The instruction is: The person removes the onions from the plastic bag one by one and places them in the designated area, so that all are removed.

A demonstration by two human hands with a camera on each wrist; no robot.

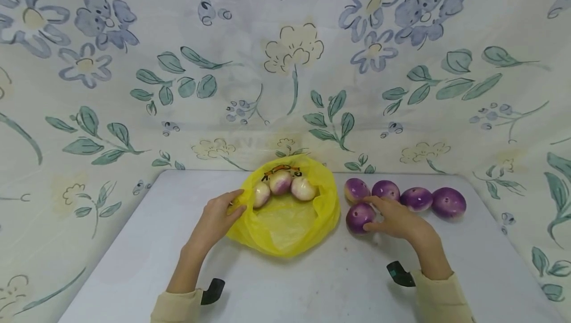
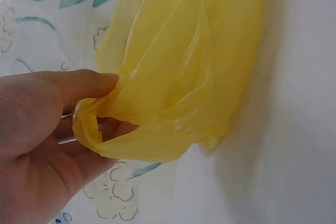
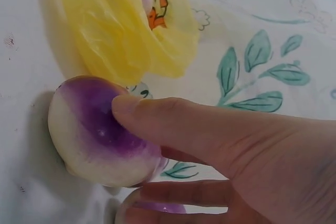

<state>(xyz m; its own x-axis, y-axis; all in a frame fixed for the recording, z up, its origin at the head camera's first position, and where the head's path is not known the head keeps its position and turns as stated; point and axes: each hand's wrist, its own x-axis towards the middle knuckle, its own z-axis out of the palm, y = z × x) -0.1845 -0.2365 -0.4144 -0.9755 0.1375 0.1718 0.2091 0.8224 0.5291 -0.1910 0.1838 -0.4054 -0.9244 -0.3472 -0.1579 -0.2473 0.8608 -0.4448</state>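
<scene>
A yellow plastic bag (image 1: pixel 285 231) lies open on the table with three white-and-purple turnips inside, one being the turnip (image 1: pixel 280 183) at the middle. My left hand (image 1: pixel 217 216) pinches the bag's left rim; in the left wrist view, the thumb presses the film against the fingers of the hand (image 2: pixel 47 129). Right of the bag, my right hand (image 1: pixel 394 218) grips a purple-topped turnip (image 1: pixel 358 216), thumb on its near side and fingers over the far side. In the right wrist view this turnip (image 3: pixel 102 135) shows a white underside and seems to be at or just above the table.
Behind the right hand stands a row of several turnips, including one (image 1: pixel 449 202) at the far right and one (image 1: pixel 356 189) nearest the bag. The white table (image 1: pixel 312 293) ends at the back against a flowered cloth (image 1: pixel 250 90).
</scene>
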